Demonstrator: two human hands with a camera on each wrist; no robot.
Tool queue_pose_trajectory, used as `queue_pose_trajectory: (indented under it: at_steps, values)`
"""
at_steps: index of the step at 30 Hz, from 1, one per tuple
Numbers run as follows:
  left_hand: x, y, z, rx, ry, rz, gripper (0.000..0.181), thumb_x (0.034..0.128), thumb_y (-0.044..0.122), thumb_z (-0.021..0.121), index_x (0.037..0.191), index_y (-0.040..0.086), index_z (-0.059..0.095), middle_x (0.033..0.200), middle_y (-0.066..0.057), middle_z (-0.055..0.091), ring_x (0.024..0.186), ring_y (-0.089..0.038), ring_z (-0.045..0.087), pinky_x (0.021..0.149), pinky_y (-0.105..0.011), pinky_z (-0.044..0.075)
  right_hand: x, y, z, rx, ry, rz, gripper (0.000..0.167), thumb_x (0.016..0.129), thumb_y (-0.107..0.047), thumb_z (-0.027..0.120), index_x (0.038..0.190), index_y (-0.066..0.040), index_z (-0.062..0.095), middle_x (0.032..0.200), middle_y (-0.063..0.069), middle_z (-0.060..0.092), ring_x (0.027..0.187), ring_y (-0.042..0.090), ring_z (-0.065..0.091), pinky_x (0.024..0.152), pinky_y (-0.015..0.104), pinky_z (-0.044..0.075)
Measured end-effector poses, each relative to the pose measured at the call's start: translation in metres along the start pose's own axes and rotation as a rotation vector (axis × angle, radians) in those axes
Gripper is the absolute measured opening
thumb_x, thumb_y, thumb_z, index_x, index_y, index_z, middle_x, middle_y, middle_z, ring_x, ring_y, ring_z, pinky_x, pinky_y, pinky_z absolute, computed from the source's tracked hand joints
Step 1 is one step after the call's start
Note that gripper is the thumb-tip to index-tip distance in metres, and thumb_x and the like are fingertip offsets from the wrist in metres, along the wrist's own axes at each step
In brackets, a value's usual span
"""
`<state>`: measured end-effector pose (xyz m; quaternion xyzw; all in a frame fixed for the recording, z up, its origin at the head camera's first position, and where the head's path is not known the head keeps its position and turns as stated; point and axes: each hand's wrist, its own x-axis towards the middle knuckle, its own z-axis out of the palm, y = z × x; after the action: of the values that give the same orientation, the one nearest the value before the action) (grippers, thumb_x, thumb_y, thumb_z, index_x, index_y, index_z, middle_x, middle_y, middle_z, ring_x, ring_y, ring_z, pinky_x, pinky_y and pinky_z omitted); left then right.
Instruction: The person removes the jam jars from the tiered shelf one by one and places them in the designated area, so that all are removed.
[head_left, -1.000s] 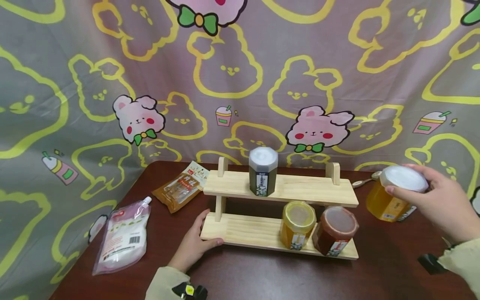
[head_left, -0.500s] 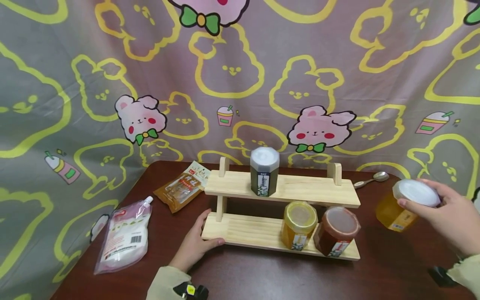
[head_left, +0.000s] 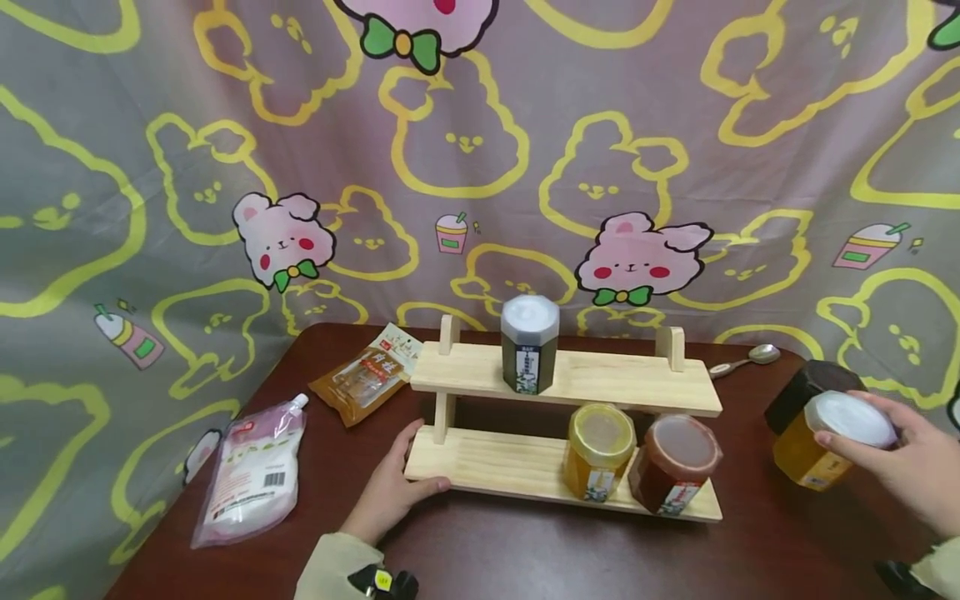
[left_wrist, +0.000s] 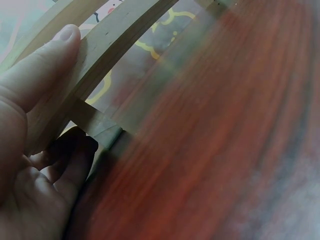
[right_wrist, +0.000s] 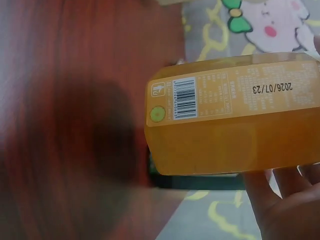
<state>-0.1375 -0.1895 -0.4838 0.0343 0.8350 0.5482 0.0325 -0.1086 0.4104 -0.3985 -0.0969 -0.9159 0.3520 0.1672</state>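
At the right in the head view, my right hand (head_left: 911, 462) grips a white-lidded jar of yellow contents (head_left: 813, 454) around its lid, in front of a dark jar (head_left: 806, 392). The right wrist view shows the held jar's orange label (right_wrist: 215, 100) and barcode. My left hand (head_left: 393, 492) pinches the left end of the lower board of a two-tier wooden shelf (head_left: 487, 458). A dark jar with a white lid (head_left: 529, 346) stands on the upper board. On the lower board a yellow-lidded jar (head_left: 598, 454) and a red jar (head_left: 675, 465) stand side by side.
Behind the shelf's right end lies a spoon (head_left: 746, 360). Left of the shelf are a brown packet (head_left: 363, 379) and a white spouted pouch (head_left: 251, 475). A patterned cloth (head_left: 465, 225) hangs behind the dark red table (head_left: 540, 550).
My right hand has carried the yellow jar to the right and nearer the front edge. The spoon and the dark jar behind it have come into view. My left hand keeps its place.
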Motion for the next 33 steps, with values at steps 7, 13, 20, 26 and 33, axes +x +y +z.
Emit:
queue_pose_trajectory:
  at_steps: [7,13,20,26,33]
  values:
    - [-0.003,-0.003,0.002,0.000,0.007,0.015,0.107,0.0707,0.031,0.093,0.156,0.011,0.031,0.138,-0.011,0.057,0.113,-0.019,0.057,0.094,-0.036,0.045,0.002,0.022,0.000,-0.077,0.003,0.062,0.080,0.088,-0.029,0.078,0.141,0.016,0.038,0.127,0.043,0.041,0.076,-0.022,0.026,0.053,0.012,0.034]
    - [-0.002,-0.002,0.005,0.031,0.004,0.016,0.107,0.0711,0.034,0.092,0.156,0.011,0.031,0.141,-0.012,0.055,0.117,-0.021,0.055,0.098,-0.042,0.043,0.000,0.048,0.002,0.070,0.036,0.087,0.069,0.088,-0.020,0.077,0.147,-0.002,0.044,0.104,-0.001,0.057,0.073,-0.020,0.035,0.055,0.013,0.038]
    - [0.001,0.002,0.004,0.042,0.000,0.027,0.107,0.0705,0.036,0.092,0.155,0.011,0.031,0.140,-0.013,0.054,0.117,-0.022,0.055,0.098,-0.044,0.043,0.008,0.066,-0.002,0.066,-0.014,0.046,0.076,0.091,-0.010,0.070,0.153,0.007,0.029,0.114,0.021,0.051,0.077,-0.019,0.031,0.057,0.011,0.035]
    - [0.001,0.000,0.003,0.064,0.008,0.038,0.106,0.0706,0.034,0.092,0.155,0.010,0.032,0.138,-0.013,0.056,0.115,-0.022,0.056,0.097,-0.044,0.043,0.019,0.081,-0.003,0.054,-0.012,0.027,0.078,0.090,-0.009,0.070,0.153,0.005,0.028,0.116,0.024,0.048,0.081,-0.016,0.034,0.057,0.010,0.034]
    - [-0.002,-0.001,0.001,0.047,0.014,0.040,0.106,0.0707,0.032,0.092,0.155,0.010,0.031,0.137,-0.013,0.056,0.115,-0.022,0.056,0.098,-0.044,0.043,0.022,0.080,-0.001,-0.002,0.044,0.053,0.082,0.089,-0.019,0.074,0.155,0.001,0.030,0.139,0.022,0.048,0.114,0.017,0.054,0.079,0.012,0.041]
